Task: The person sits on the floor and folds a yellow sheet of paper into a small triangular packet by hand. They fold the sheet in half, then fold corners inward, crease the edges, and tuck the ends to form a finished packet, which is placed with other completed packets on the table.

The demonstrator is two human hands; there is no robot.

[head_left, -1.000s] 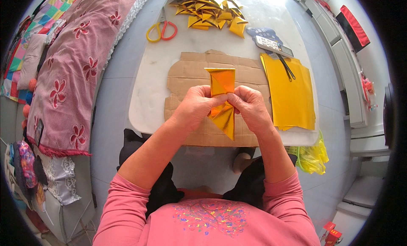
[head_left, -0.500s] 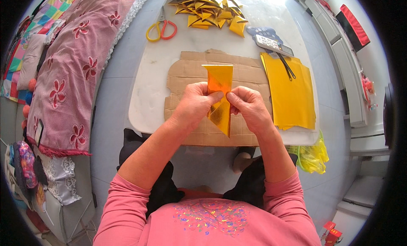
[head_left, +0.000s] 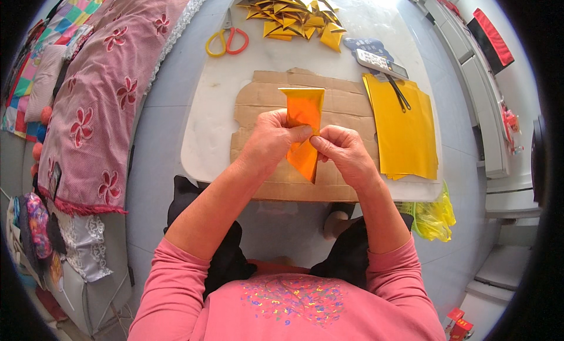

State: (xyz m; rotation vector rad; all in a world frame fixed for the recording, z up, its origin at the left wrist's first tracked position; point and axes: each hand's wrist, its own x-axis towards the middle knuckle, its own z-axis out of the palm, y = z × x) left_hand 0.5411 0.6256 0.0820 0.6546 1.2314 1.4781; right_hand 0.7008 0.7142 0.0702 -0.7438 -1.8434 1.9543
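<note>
Both hands hold one folded piece of shiny orange-gold paper (head_left: 304, 113) above a flat brown cardboard sheet (head_left: 341, 100). My left hand (head_left: 271, 140) pinches its left side with thumb and fingers. My right hand (head_left: 346, 153) pinches it from the right, fingertips meeting the left thumb at the paper's middle. The paper's upper part stands as a rectangle above the fingers, and a pointed tip hangs below them.
A white table (head_left: 205, 123) carries the cardboard, a stack of gold sheets (head_left: 405, 129) on the right, a pile of folded gold pieces (head_left: 294, 14) at the far edge, yellow-and-red scissors (head_left: 226, 40) and a remote-like device (head_left: 380, 63). A pink flowered bedspread (head_left: 100, 94) lies left.
The paper's upper flap has turned and narrowed from a wider square to a taller rectangle. Both hands shifted slightly left while keeping their pinch.
</note>
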